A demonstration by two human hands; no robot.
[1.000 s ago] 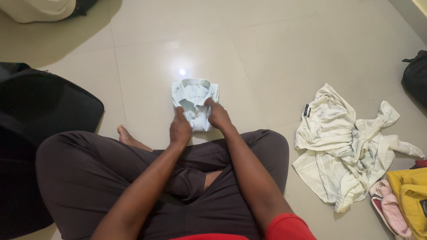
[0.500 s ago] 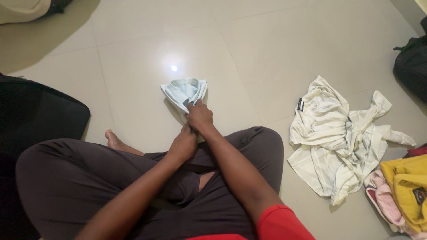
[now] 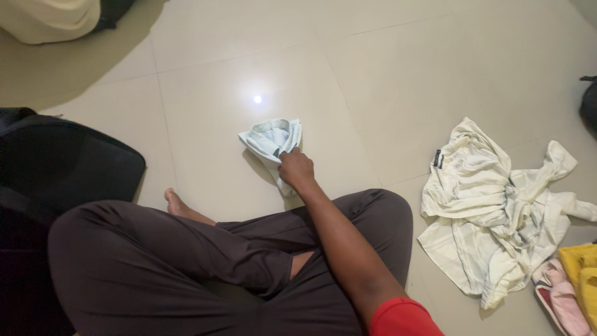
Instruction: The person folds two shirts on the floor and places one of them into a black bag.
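Head view: the left hand, earlier beside the right on the cloth, is no longer seen; the small pale blue garment is now gripped by closed right hand fingers alone, bunched on the tiled floor ahead of the crossed legs; a crumpled white shirt lies well apart.

The right hand's fingers hide inside the pale cloth.
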